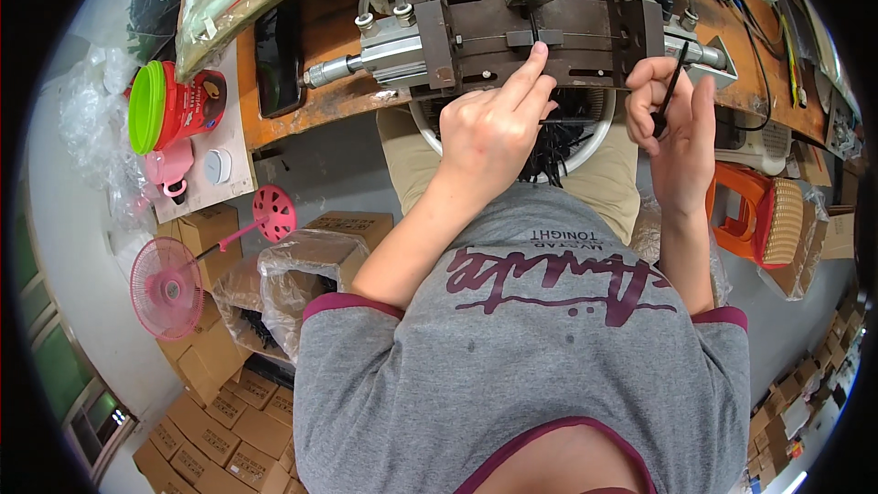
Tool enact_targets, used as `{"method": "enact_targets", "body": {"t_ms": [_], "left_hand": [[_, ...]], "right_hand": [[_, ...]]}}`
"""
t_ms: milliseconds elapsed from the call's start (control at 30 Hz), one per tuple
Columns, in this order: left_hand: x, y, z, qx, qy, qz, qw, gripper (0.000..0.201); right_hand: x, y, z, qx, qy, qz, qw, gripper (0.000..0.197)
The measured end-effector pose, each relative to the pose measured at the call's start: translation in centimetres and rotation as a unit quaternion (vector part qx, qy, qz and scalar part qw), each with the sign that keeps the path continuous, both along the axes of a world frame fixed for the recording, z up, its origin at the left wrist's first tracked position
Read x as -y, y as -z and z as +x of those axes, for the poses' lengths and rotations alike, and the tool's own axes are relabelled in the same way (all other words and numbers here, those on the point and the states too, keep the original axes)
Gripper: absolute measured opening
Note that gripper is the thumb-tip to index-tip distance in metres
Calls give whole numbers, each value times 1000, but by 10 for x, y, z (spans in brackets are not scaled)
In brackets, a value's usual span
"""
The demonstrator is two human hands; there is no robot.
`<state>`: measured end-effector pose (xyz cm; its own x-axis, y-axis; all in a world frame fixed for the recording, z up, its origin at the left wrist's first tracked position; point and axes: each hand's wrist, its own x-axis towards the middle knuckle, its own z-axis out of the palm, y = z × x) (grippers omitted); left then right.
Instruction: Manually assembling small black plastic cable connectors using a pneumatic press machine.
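My left hand (489,133) reaches over the front of a dark metal fixture (572,9). Its index finger stretches to a small grey block (521,38) at the fixture's middle, touching the lower end of a black pin there. The other fingers are curled, and a thin black rod (572,121) sticks out from them to the right. To the right of the fixture's front, my right hand (681,128) pinches a slim black stick-shaped part (673,90), tilted, with a thicker lower end. A white-rimmed bowl (604,139) of black thin parts (553,151) sits on my lap, partly hidden by my left hand.
Silver air cylinders (393,59) with clear hoses flank the fixture on the wooden bench (334,101). At left are a black phone (279,64), a red tub (197,101) and a pink fan (167,288). An orange stool (743,220) stands right; cardboard boxes (233,421) cover the floor lower left.
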<state>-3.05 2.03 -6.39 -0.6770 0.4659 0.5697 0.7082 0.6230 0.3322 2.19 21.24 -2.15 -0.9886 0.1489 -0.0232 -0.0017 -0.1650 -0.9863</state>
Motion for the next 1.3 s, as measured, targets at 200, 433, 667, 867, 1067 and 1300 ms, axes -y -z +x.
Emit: {"method": "enact_targets", "body": {"t_ms": [200,433,667,867,1067,1300], "left_hand": [[-1,-1,-6,4,6,0,1000,24],[2,-15,1,69,83,105,989,33],[5,-31,14,135,174,173,960,32],[1,-13,6,62,35,129,989,27],[-6,2,1,21,-13,33,999,24],[0,-1,-1,28,-10,3,1000,23]], "right_hand": [[9,-9,3,38,20,-22,999,37],[9,-18,8,-4,47,248,968,33],[16,-2,2,129,-88,-138,978,19],[21,1,-5,55,-14,-15,998,25],[11,7,4,37,3,51,998,21],[15,1,15,6,-22,54,998,22]]}}
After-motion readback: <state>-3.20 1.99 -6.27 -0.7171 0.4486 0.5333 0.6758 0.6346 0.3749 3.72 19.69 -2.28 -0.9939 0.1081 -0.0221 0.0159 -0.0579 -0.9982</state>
